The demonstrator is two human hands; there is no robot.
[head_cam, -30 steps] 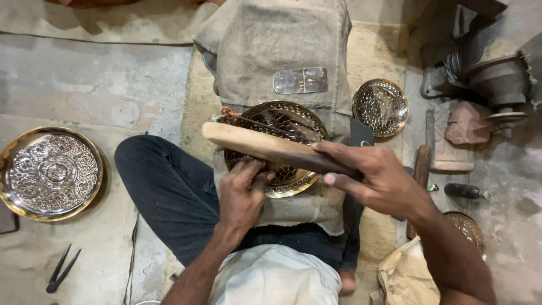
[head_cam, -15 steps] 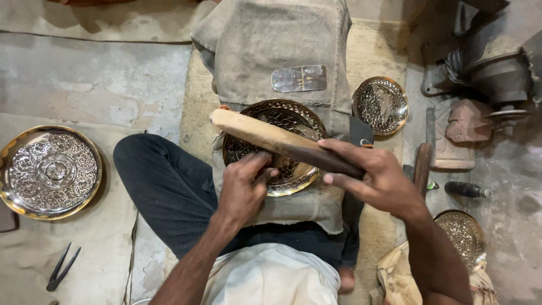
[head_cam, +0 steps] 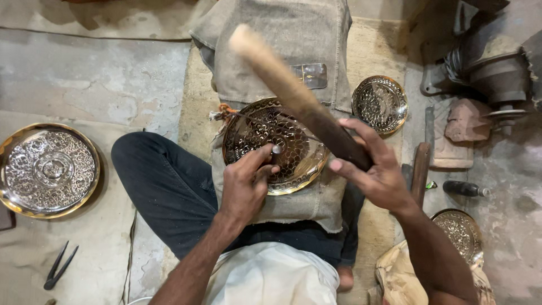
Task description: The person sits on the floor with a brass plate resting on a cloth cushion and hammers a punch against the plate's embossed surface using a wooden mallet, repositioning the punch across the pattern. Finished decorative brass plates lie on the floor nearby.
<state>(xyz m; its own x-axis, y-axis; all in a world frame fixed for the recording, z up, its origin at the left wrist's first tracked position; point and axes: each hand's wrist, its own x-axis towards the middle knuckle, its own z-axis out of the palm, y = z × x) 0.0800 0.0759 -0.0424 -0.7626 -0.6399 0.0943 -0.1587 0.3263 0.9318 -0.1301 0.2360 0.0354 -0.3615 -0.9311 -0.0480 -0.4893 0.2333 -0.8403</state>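
On the cloth-covered lap (head_cam: 293, 203), centre frame, sits the brass plate (head_cam: 293, 164) w/ pierced pattern. Left hand (head_cam: 244, 186) rests on its 7 o'clock rim, fingers curled tight, pinching a small punch (head_cam: 275, 151) upright on the metal. Right hand (head_cam: 378, 169), at 3 o'clock, has fingers wrapped round the dark grip of a wooden mallet (head_cam: 293, 93), head lifted toward 11 o'clock, well clear of the punch. Looks like mid-chasing, at the top of a swing. Next strike needs the punch steady and the mallet square on its top, thumb kept clear. Big silver tray (head_cam: 48, 169) lies at 9 o'clock.
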